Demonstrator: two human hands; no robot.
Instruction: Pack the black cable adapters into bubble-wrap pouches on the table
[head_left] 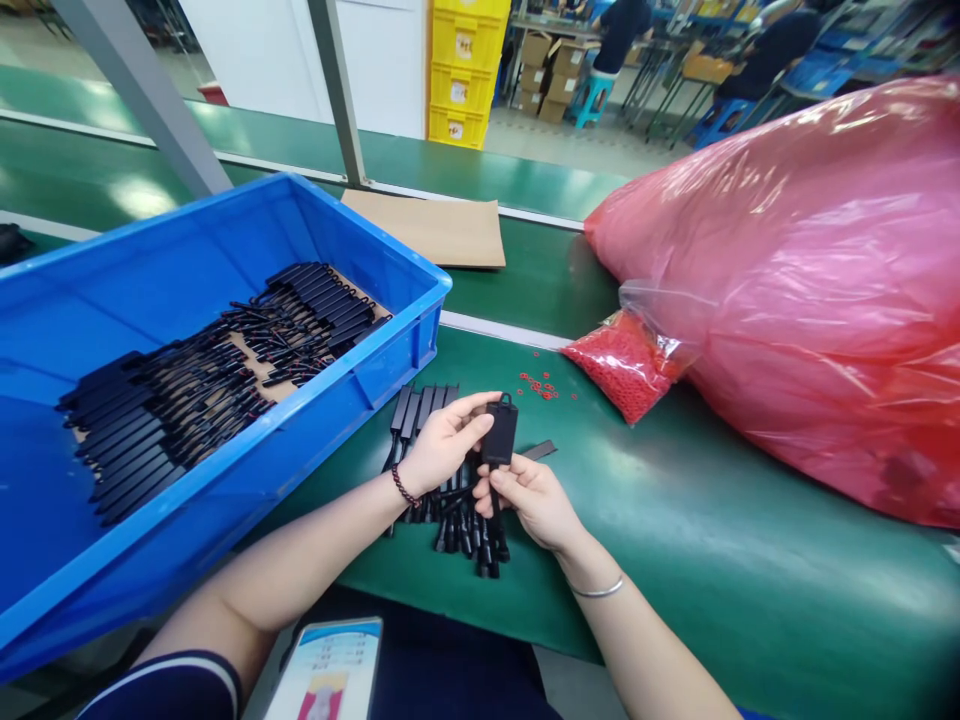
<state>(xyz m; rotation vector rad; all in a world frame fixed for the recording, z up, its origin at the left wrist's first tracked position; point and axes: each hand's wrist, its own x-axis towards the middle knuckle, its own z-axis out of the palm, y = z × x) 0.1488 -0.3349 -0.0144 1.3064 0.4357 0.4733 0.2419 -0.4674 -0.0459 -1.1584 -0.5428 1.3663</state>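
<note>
Head view, black device [501, 432]: held up over the near part of the green tabletop [712, 560], its loop at the far end, its cable end toward the near side.
Left hand [442, 440]: holding the device by its left edge, thumb on the face; a beaded bracelet [405, 487] circles the wrist.
Right hand [531, 497]: thumb and fingers pinched at the device's near end, where the cable starts; a silver bangle [598, 588] is on the wrist.
Device row [425, 405]: more black pieces lie beneath and left of the hands, cables toward the near edge.
Dark strip [538, 450]: flat, just right of the held device.
Red rings [546, 394]: loose, farther off and right of the hands.
Clear bag [626, 370]: filled with red bits, against the large red bag [810, 280] at right.
Blue crate [405, 345]: at left, carrying rows of black cabled pieces.
Cardboard sheet [442, 230]: beyond the crate.
Yellow bins [461, 90]: stacked, far side.
</note>
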